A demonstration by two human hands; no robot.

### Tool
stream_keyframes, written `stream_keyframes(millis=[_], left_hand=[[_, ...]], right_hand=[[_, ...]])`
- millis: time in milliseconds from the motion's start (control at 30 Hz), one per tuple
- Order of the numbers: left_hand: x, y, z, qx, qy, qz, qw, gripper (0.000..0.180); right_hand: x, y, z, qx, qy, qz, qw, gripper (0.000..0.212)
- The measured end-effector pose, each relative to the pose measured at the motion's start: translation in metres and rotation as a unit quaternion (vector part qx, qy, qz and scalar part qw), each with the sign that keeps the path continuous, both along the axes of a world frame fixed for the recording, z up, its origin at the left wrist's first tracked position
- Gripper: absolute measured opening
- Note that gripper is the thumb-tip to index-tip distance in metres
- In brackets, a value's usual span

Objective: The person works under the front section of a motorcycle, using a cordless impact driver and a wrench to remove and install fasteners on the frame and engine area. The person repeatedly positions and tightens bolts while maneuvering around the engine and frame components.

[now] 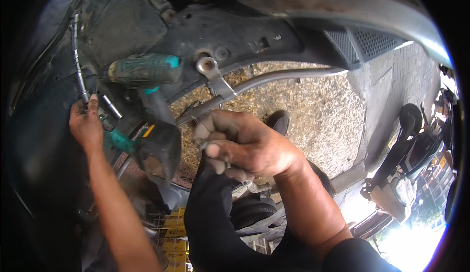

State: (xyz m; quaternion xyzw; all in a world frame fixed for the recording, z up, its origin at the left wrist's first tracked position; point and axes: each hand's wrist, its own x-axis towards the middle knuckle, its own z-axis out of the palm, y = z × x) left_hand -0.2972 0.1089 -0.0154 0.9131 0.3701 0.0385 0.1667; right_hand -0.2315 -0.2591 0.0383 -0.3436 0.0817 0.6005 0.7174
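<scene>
My left hand [87,127] is at the left, its thumb and fingers around the lower end of a thin, bent metal flexible shaft [76,51]. A short metal rod or socket [112,107] lies just right of those fingers. Beside it rests a green and black cordless drill [144,69], its dark battery base [159,152] toward me. Nearer the middle, my right hand [240,144] is closed, thumb pressed to the curled fingers. Whatever small thing they may hold is too hidden to name. The fingertips look dirty.
Dark vehicle panels [117,17] surround the far and left sides. A curved metal bar [274,77] with a ring-ended bracket [207,66] crosses beyond my right hand. Below are rough ground [323,110] and a shoe [279,121]. Yellow boxes [175,245] sit low; a scooter [406,159] stands right.
</scene>
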Motion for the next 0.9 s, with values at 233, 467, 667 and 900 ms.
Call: stream_keyframes(millis=[233, 467, 667, 900], left_hand=[[0.015, 0.016, -0.002, -0.020, 0.060, 0.010, 0.998, 0.042], [0.027, 0.015, -0.009, 0.085, 0.069, -0.087, 0.990, 0.033], [0.023, 0.021, -0.005, 0.099, 0.088, -0.099, 0.986, 0.025], [0.015, 0.022, -0.007, 0.042, 0.039, -0.078, 0.995, 0.022]], right_hand=[[-0.067, -0.117, -0.165, -0.226, 0.113, -0.173, 0.952, 0.014], [-0.037, -0.073, -0.281, -0.204, 0.012, -0.185, 0.961, 0.018], [0.013, -0.047, -0.305, -0.210, -0.071, -0.154, 0.963, 0.023], [0.066, -0.002, -0.350, -0.328, -0.193, -0.099, 0.920, 0.019]])
